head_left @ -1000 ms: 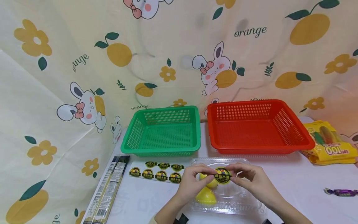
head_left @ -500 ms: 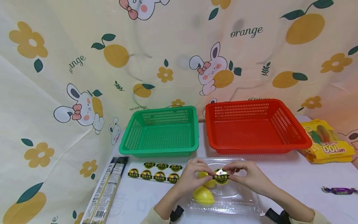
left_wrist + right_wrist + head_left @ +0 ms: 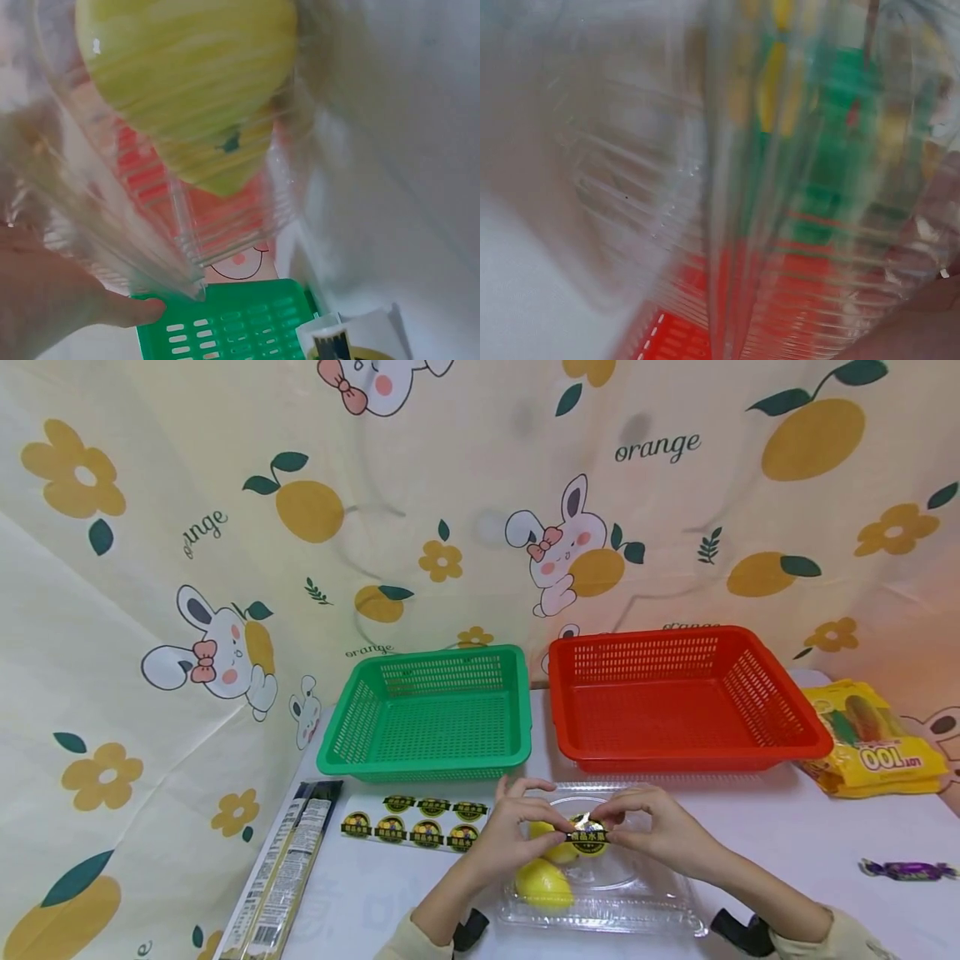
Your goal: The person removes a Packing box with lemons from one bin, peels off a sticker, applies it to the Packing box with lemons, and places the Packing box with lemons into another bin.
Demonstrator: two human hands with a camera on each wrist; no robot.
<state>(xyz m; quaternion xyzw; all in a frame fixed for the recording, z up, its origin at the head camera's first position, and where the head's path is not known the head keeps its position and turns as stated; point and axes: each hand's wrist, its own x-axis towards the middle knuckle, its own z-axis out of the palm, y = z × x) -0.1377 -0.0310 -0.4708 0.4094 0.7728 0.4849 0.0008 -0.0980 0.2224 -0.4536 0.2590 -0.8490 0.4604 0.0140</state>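
Note:
Thumb and fingertips of my left hand pinch the left edge of a round black-and-gold sticker. On its right edge, my right hand pinches it the same way. The sticker is over a clear plastic clamshell box, its top catching a bright glare. Inside the box, on the left, are yellow lemons, partly hidden by my left hand. The left wrist view shows a lemon close up through the plastic. Ridged clear box wall fills much of the right wrist view.
A sheet of matching stickers lies left of the box, with long flat packets farther left. Behind stand a green basket and a red basket. A yellow bag and a purple-wrapped candy are at the right.
Both hands keep pinching the sticker. It has tipped back from facing the camera, and a glare now shows on its top. The whole head view has shifted slightly.

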